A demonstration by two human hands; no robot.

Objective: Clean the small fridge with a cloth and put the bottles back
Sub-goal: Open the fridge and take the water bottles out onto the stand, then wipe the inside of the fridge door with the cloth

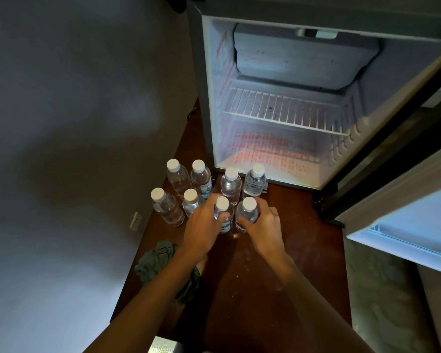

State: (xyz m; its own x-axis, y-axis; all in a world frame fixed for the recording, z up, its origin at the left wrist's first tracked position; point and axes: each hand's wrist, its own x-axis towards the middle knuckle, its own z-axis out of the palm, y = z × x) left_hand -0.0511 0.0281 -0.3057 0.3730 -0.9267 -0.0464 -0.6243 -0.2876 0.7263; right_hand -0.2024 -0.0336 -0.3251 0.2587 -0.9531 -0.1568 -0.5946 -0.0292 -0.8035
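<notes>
- While both hands reach down to the floor, a grey wall (61, 123) fills the left side, with a small white socket (136, 220) low on it.
- A green cloth (158, 258) lies crumpled on the brown floor (303, 238), close to the wall and partly under the left arm.
- Eight water bottles with white caps stand upright on the floor in front of the fridge, close together in two rows.
- Six bottles (178, 175) stand on their own, at the left and at the back.
- The left hand (204, 222) curls its fingers round the near left bottle (224, 222), just under its cap.
- The right hand (262, 230) wraps round the near right bottle (247, 212), which stands just beside the other held one.
- The small fridge (197, 72) stands open behind the bottles. A white wire shelf (285, 108) runs across its middle, and pink light shows on its bottom.
- The fridge door (405, 225) hangs wide open on the right.
</notes>
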